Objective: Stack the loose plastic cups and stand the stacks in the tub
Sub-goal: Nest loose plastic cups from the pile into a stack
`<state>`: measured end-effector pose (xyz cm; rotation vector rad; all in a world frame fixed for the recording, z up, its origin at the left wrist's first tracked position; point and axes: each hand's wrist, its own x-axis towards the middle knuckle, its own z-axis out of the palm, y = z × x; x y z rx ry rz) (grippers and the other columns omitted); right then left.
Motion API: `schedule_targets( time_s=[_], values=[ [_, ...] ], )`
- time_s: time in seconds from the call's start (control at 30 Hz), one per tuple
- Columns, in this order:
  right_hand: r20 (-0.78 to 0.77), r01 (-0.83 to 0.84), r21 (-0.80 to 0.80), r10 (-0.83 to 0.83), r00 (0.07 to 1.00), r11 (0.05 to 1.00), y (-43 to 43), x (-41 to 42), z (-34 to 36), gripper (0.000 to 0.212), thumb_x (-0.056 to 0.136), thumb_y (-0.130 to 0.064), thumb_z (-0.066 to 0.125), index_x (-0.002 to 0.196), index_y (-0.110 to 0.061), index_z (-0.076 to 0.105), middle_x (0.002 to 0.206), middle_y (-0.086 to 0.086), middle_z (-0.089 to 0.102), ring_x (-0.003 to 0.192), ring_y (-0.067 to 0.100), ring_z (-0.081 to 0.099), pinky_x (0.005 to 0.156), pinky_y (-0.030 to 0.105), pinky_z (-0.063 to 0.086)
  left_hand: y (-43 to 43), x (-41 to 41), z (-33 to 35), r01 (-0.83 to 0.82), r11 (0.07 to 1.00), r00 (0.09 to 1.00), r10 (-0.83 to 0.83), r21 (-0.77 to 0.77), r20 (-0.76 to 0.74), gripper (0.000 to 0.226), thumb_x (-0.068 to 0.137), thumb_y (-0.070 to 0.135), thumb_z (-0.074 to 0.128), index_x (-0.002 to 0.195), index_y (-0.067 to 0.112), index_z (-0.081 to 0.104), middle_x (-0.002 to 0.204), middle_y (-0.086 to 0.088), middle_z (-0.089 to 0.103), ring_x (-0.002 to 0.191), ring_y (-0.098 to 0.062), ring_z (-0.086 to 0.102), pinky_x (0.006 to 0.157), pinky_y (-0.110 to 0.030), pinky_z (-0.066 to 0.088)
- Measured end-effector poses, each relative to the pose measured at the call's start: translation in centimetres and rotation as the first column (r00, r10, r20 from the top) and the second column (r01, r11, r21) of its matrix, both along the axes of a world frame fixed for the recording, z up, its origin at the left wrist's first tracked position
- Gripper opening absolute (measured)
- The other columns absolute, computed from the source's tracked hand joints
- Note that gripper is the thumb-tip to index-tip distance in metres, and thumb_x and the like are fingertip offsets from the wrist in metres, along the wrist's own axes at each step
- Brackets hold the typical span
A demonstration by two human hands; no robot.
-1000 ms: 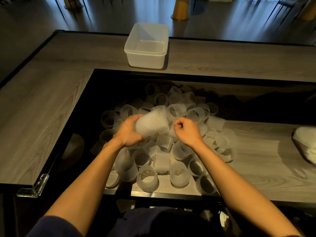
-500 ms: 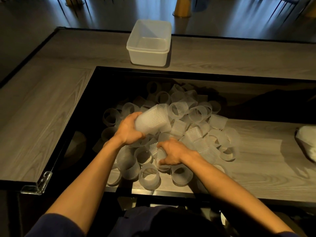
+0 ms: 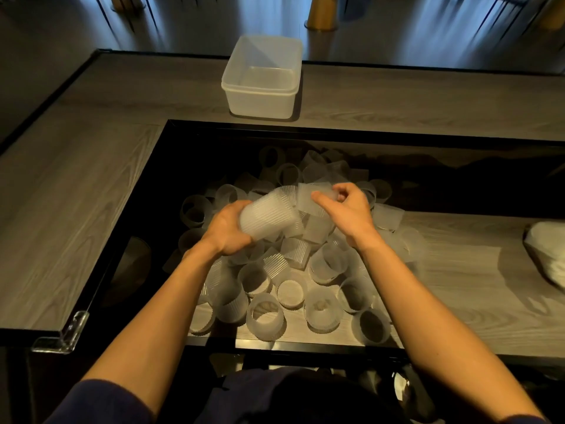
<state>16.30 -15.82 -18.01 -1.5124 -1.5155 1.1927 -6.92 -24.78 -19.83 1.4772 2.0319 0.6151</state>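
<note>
A see-through plastic tub (image 3: 263, 78) sits on the far strip of the counter (image 3: 76, 194), close to its back edge. Its top is open and you can see down to its pale floor.

The left hand (image 3: 227, 229) holds a stack of cups (image 3: 267, 214). Its fingers are curled round the stack's bottom end and grip it tight. The stack is tipped on its side, with its open mouth pointing right. The right hand (image 3: 347, 209) pinches a single cup (image 3: 315, 198) between thumb and bent fingers. This cup is right at the mouth of the stack and touches it. I cannot tell if it is partly inside. Both are up in the air, above the pile.

The pile of loose cups (image 3: 290, 270) lies on a lower shelf (image 3: 458, 286), in a black-edged hole in the counter. The pile is on the left part of the shelf. Some cups stand up, some lie on their sides, and many touch. A white lumpy thing (image 3: 547, 255) rests at the right end of the shelf.

The counter is grey wood. A clear plastic guard (image 3: 65, 335) covers its near left corner. Behind the counter is a dark shiny floor with a gold post (image 3: 319, 13).
</note>
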Motion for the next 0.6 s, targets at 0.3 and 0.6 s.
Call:
schedule_targets(
  time_s=[0.3,0.6],
  values=[
    [-0.189,-0.178,-0.136,0.150,0.970,0.975,-0.6,-0.9,-0.4,0.057,0.091,-0.031,0.073,0.140,-0.010,0.054,0.108,-0.001,0.066,0.094,0.004,0.062,0.093,0.027,0.051,0.7,0.5,0.4,0.074,0.997,0.997,-0.074,0.005,0.002,0.086,0.065,0.009,0.084,0.140,0.024,0.046,0.116,0.003,0.045,0.105,-0.017,0.045,0.079,-0.031,0.040],
    [-0.450,-0.176,-0.253,0.046,0.892,0.951,-0.7,-1.1,-0.3,0.049,0.087,-0.023,0.078,0.132,-0.010,0.063,0.117,0.000,0.070,0.109,0.014,0.063,0.087,0.027,0.051,0.2,-0.1,0.1,0.055,0.998,0.998,-0.056,0.038,0.028,0.089,0.063,0.011,0.085,0.142,0.025,0.045,0.121,0.001,0.045,0.109,-0.019,0.044,0.085,-0.036,0.045]
  ],
)
